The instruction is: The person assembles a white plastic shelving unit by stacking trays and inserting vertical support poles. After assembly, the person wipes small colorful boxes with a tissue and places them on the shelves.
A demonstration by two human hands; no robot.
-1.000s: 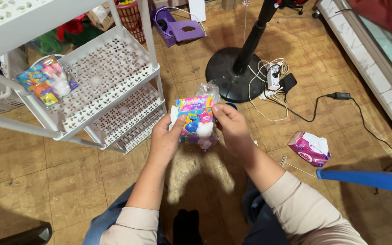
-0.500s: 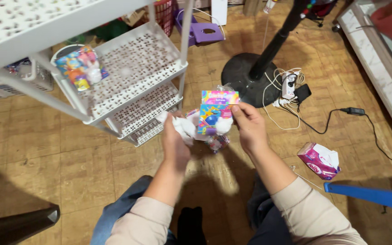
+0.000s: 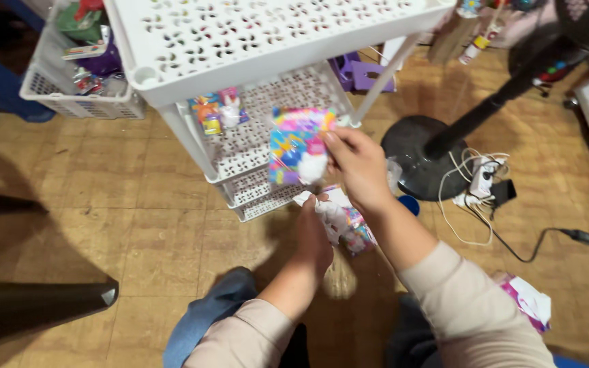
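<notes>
Compared with half a second before, my right hand (image 3: 357, 163) had risen and carried the colourful toy packet (image 3: 298, 144) up in front of the white perforated shelf rack (image 3: 274, 41), while my left hand (image 3: 316, 235) had stayed low with the rest of the bundle. The view had also tipped, so the rack's top tray now filled the upper part of the picture.

The packet stood roughly upright, pinched at its right edge between the thumb and fingertips (image 3: 329, 138) of my right hand; most of it hung clear to the left of the fingers. It was a flat rectangle, printed in blue, yellow and pink, with a white figure low on its face. My left hand was closed around a second crumpled packet (image 3: 350, 225), clear wrap with pastel bits inside, just below the right wrist.

On the rack's middle tray lay another small packet (image 3: 216, 112), orange and pink, just left of the one I held. A white basket (image 3: 76, 75) of mixed wrapped goods sat at upper left. A pink and white pouch (image 3: 530, 300) lay on the wooden floor at lower right, near the black fan base (image 3: 420, 157) and white cable tangle (image 3: 475, 180).
</notes>
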